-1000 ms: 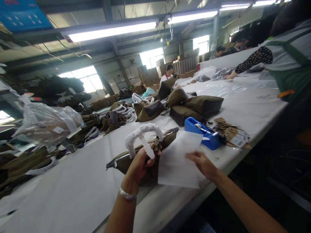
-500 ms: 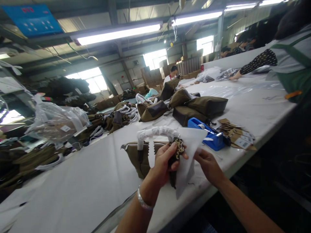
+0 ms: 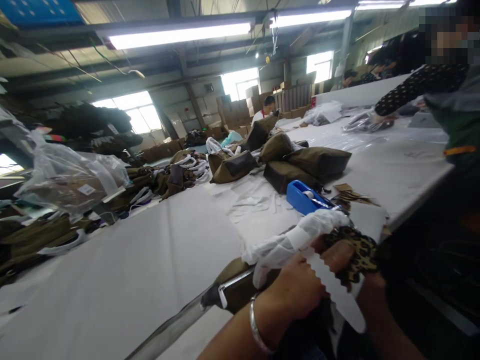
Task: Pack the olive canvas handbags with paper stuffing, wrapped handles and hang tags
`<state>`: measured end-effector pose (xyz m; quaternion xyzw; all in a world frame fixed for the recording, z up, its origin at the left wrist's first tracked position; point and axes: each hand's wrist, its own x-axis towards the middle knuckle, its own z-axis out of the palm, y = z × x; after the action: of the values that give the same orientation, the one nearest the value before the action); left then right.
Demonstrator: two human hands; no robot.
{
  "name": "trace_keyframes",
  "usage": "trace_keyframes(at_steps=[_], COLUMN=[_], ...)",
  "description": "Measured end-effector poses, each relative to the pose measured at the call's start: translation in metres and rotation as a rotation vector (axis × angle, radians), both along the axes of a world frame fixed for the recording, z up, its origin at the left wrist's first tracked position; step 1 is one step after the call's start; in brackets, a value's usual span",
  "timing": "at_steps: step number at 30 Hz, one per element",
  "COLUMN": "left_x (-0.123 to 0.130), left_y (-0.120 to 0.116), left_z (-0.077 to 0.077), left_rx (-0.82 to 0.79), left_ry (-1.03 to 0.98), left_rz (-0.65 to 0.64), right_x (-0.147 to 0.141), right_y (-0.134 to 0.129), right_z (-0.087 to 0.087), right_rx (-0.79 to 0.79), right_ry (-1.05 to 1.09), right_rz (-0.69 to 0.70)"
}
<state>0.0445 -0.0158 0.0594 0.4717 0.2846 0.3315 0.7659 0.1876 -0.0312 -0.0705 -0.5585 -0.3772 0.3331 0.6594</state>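
Note:
An olive-brown bag (image 3: 236, 295) lies tilted at the table's front, its metal zip end showing. White wrapping covers its handle (image 3: 292, 240). My left hand (image 3: 300, 285), with a silver bangle at the wrist, is closed on a leopard-print piece (image 3: 362, 252) beside the handle. A white strip with a wavy edge (image 3: 337, 295) hangs across that hand. My right hand (image 3: 375, 295) is low behind the leopard-print piece, its fingers hidden. Part of a white sheet (image 3: 369, 217) shows just beyond the piece.
A blue tape dispenser (image 3: 305, 197) and brown card tags (image 3: 352, 194) sit just past my hands. Several olive bags (image 3: 318, 165) are piled behind, near flat white strips (image 3: 258, 200). A clear plastic bag (image 3: 75, 175) stands left. At the right, a co-worker's spotted sleeve (image 3: 408, 92) reaches over the table.
My hands have moved right and closer with the leopard-print piece, and the bag has been pulled along and tilted. The right hand has gone from the sheet's edge to behind the piece.

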Motion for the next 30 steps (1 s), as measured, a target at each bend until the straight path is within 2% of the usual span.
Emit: trace_keyframes(at_steps=[3, 6, 9, 11, 14, 16, 17, 19, 22, 26, 30], left_x=[-0.028, -0.055, -0.069, -0.074, -0.08, -0.083, -0.084, -0.084, -0.08, -0.072, -0.07], left_y=[0.012, 0.023, 0.029, 0.028, 0.024, 0.023, 0.023, 0.023, 0.019, 0.004, -0.004], left_z=[-0.009, -0.009, -0.01, -0.013, -0.018, -0.018, -0.017, -0.013, -0.006, -0.005, -0.006], left_rx=[0.045, 0.106, 0.136, 0.124, 0.138, 0.168, 0.183, 0.207, 0.233, 0.235, 0.26], left_ry=[0.115, 0.155, 0.161, 0.173, 0.223, 0.257, 0.263, 0.253, 0.249, 0.304, 0.353], left_rz=[0.041, 0.233, 0.429, 0.478, 0.439, 0.375, 0.349, 0.327, 0.318, 0.24, 0.261], right_x=[-0.042, -0.075, -0.081, -0.072, -0.046, -0.026, -0.015, 0.005, 0.025, 0.019, -0.003], right_y=[0.019, 0.041, 0.058, 0.059, 0.041, 0.018, 0.005, -0.022, -0.055, -0.069, -0.058], right_z=[-0.002, 0.003, 0.014, 0.021, 0.023, 0.018, 0.014, 0.006, -0.003, 0.002, 0.018], right_rx=[0.015, 0.007, 0.018, 0.027, 0.062, 0.063, 0.026, -0.115, -0.31, -0.267, -0.186], right_ry=[0.106, 0.154, 0.197, 0.293, 0.497, 0.59, 0.601, 0.533, 0.321, 0.115, 0.098], right_rz=[-0.025, 0.037, 0.127, 0.177, 0.066, -0.03, -0.03, 0.081, 0.33, 0.499, 0.625])
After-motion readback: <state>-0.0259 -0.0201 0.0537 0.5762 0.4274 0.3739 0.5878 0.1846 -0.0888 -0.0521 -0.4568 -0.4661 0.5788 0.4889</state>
